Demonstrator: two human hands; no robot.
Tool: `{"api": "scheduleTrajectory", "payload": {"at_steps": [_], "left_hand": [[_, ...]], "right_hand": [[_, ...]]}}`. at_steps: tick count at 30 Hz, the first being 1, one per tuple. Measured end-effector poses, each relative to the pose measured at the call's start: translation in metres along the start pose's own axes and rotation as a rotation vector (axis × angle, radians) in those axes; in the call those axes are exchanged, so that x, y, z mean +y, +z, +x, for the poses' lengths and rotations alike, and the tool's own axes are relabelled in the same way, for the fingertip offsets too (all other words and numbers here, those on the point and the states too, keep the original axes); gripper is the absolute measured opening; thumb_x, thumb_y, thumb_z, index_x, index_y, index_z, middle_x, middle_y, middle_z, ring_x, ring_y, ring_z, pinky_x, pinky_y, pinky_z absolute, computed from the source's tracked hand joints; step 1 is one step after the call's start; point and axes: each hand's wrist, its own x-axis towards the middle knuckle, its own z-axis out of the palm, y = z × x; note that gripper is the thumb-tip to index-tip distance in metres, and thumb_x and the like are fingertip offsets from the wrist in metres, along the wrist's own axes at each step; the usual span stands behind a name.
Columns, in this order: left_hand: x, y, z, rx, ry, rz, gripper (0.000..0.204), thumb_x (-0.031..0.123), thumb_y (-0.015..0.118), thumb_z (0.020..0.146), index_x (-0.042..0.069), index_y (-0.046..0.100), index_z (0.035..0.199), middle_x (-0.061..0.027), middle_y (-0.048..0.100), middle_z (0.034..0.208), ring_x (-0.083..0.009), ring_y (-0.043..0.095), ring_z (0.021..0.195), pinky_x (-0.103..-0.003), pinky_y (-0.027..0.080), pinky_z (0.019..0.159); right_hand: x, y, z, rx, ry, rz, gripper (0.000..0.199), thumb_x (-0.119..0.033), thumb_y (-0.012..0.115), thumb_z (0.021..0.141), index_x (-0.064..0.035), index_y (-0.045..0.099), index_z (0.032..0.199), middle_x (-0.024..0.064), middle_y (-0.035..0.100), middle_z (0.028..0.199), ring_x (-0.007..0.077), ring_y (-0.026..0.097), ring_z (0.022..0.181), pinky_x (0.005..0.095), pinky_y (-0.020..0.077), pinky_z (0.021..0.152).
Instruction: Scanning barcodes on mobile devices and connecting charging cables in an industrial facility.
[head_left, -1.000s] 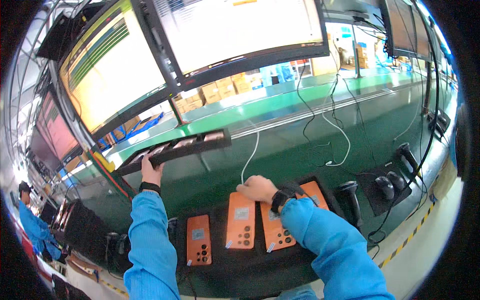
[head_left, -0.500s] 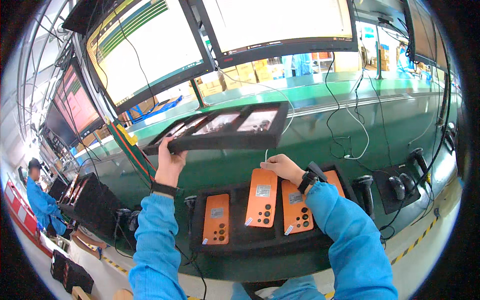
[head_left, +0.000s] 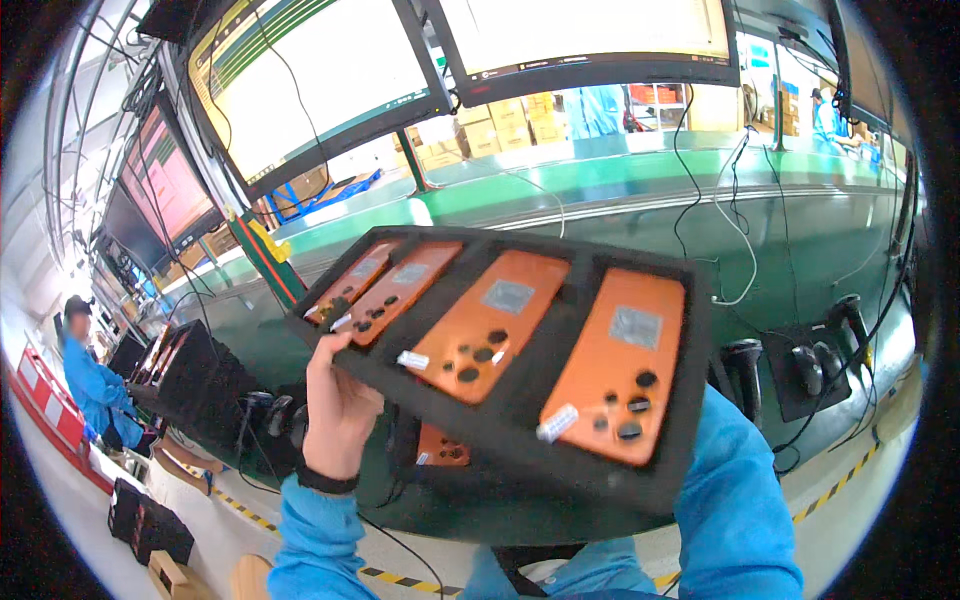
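My left hand (head_left: pixel 340 405) grips the left near edge of a black foam tray (head_left: pixel 480 425), thumb on the rim. The tray is tilted, its upper face turned toward me. Several orange smartphones (head_left: pixel 500 325) lie in its slots, backs up, each with round camera lenses; pale stickers and small white tabs show on them. Behind the tray's right side my right forearm (head_left: pixel 735 490) disappears, so the right hand itself is hidden. Below the raised tray, part of another orange phone (head_left: pixel 441 446) shows in a second dark tray on the table.
Barcode scanners (head_left: pixel 742 385) stand right of the trays, and a mouse (head_left: pixel 806 368) lies on a black pad. Large monitors (head_left: pixel 320 90) hang above the green bench, with loose cables dangling. At far left a person in blue (head_left: pixel 95 375) is beside a stack of black trays (head_left: pixel 190 385).
The held tray has come down nearer and tipped, baring its orange phones and covering most of the lower tray. My right hand, earlier at the top of a lower-tray phone, is now behind it.
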Motion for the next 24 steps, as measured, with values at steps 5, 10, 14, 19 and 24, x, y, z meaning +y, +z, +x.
{"api": "scheduleTrajectory", "payload": {"at_steps": [5,10,14,19,24], "left_hand": [[-0.012,-0.035,-0.046,0.065,0.083,-0.051,0.045,0.017,0.056,0.084,0.001,0.052,0.126,-0.0136,0.06,0.126,-0.0294,0.059,0.115,-0.042,0.045,0.102],[-0.019,-0.026,-0.074,0.149,0.056,-0.129,0.041,0.017,0.057,0.084,0.001,0.054,0.122,-0.0126,0.062,0.122,-0.0286,0.06,0.111,-0.042,0.047,0.099],[-0.027,-0.021,-0.087,0.227,0.1,-0.124,0.038,0.021,0.058,0.085,0.005,0.057,0.119,-0.0094,0.064,0.118,-0.0265,0.062,0.107,-0.04,0.05,0.092],[-0.041,-0.018,-0.092,0.225,0.091,-0.18,0.038,0.024,0.059,0.085,0.006,0.058,0.119,-0.0061,0.066,0.114,-0.0242,0.064,0.104,-0.038,0.052,0.09],[-0.078,-0.005,-0.09,0.289,0.136,-0.123,0.04,0.025,0.062,0.085,0.007,0.056,0.12,-0.0063,0.061,0.121,-0.0222,0.06,0.109,-0.039,0.049,0.093]], "right_hand": [[0.075,-0.013,-0.043,-0.026,0.204,-0.184,0.036,-0.032,0.062,0.085,0.0038,0.068,0.085,0.0197,0.067,0.082,0.0327,0.064,0.081,0.0418,0.0497,0.071],[0.117,-0.027,-0.061,-0.013,0.331,-0.255,0.035,-0.031,0.061,0.085,0.0033,0.068,0.084,0.0204,0.067,0.084,0.035,0.064,0.084,0.043,0.0501,0.072],[0.104,-0.03,-0.009,0.027,0.203,-0.301,0.035,-0.031,0.06,0.086,0.0028,0.068,0.084,0.021,0.067,0.085,0.037,0.064,0.087,0.044,0.0504,0.073],[0.057,-0.096,0.083,0.196,-0.015,-0.46,0.034,-0.03,0.059,0.086,0.0023,0.068,0.084,0.0216,0.068,0.087,0.0393,0.064,0.09,0.0453,0.0508,0.075],[-0.042,-0.195,0.03,0.287,-0.026,-0.308,0.04,-0.034,0.057,0.086,0.0045,0.067,0.083,0.0247,0.065,0.084,0.0408,0.065,0.084,0.0462,0.0503,0.077]]}}
